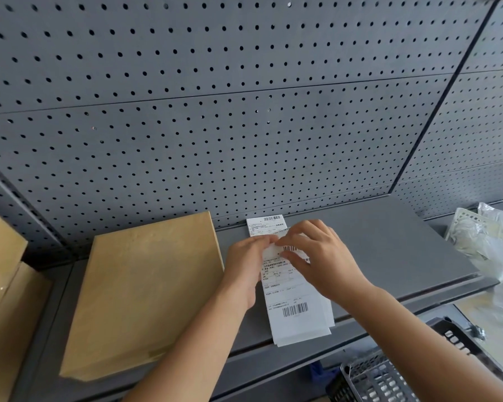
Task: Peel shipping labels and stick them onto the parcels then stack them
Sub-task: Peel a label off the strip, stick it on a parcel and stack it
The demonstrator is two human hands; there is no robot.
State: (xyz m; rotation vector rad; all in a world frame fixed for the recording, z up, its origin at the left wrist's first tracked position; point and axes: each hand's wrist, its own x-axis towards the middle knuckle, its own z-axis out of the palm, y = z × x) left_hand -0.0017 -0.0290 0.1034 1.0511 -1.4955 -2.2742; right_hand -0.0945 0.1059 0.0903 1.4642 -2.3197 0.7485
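Head view: left hand pins the label stack flat on the grey desk so it can't slide while right hand fingers pinch the top label's upper edge to peel it, the brown parcel lying just beside for sticking.
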